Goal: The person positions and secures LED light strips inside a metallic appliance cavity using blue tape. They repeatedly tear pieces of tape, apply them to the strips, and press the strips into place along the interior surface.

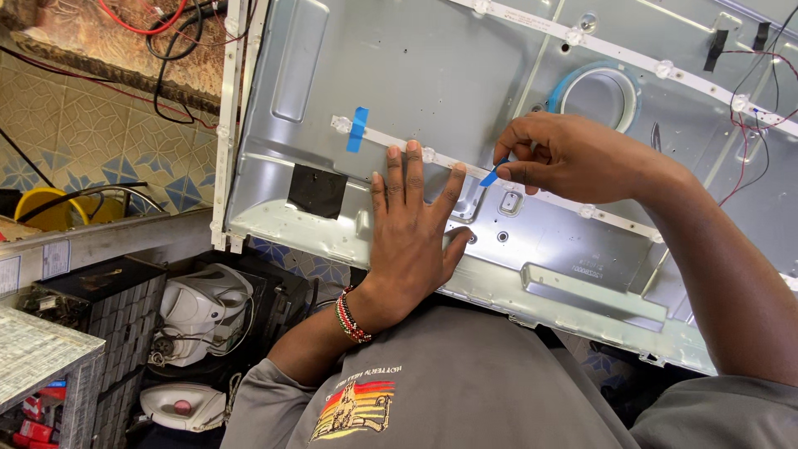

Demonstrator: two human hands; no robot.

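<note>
In the head view, a person is leaning over a large grey metal panel (432,75) that is lying tilted across the picture. A thin white light strip (465,167) is running along the panel from left to lower right, with small round lenses spaced along it.

The left hand (411,229) is lying flat and released on the panel, palm down, fingers spread and holding nothing. Its fingertips (413,150) are resting on the strip, pressing on it just to the right of a short piece of blue tape (357,129) that is already crossing the strip. A beaded bracelet (352,318) is sitting on that wrist.

The right hand (573,158) is hovering just to the right of the left hand, with thumb and forefinger pinching a small blue tape piece (492,175). That piece is hanging right at the strip, between the two hands and very near the left middle fingertip; whether it is touching the strip cannot be told.

A roll of blue tape (600,76) is lying on the panel just above the right hand. A black square patch (317,190) is sitting on the panel, left of the left hand. Red and black wires (748,108) are trailing across the panel's right end. Below the panel's left edge, a white iron (183,405) is lying among other appliances.
</note>
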